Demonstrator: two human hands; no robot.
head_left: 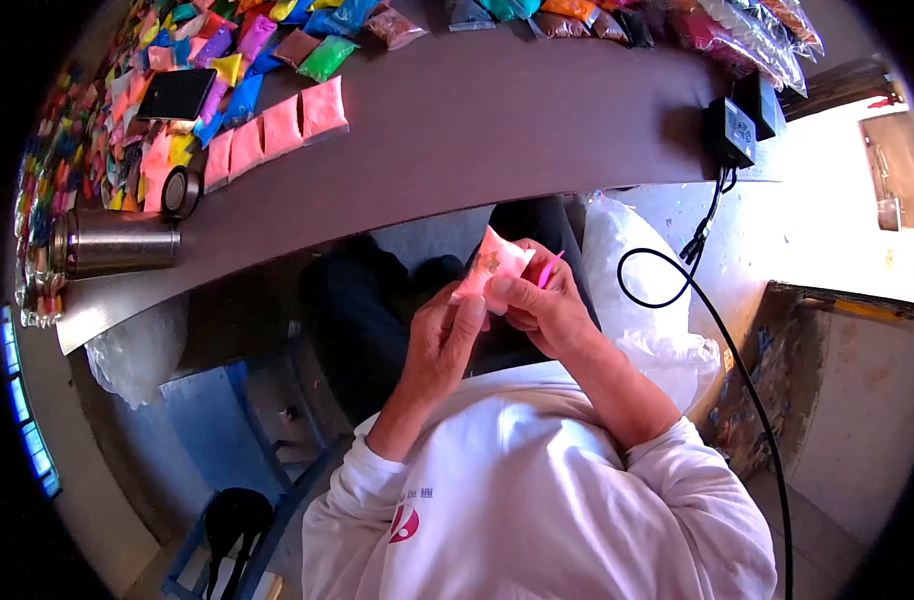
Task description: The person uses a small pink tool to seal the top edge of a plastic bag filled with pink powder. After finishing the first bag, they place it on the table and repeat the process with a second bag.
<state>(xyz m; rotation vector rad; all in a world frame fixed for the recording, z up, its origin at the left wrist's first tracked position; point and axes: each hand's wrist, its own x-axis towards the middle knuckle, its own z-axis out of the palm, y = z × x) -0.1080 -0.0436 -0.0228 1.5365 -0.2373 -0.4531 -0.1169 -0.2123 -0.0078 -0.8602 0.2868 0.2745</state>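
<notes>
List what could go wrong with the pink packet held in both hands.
The pink packet is pinched between left hand and right hand over the lap, off the table; a slip could drop it to the floor. The steel flask lies on its side near the table edge and might roll off.

head view, steeply downward, close, fisheye

Glossy plastic packet (494, 268), brushed-metal flask (115, 241)
</notes>
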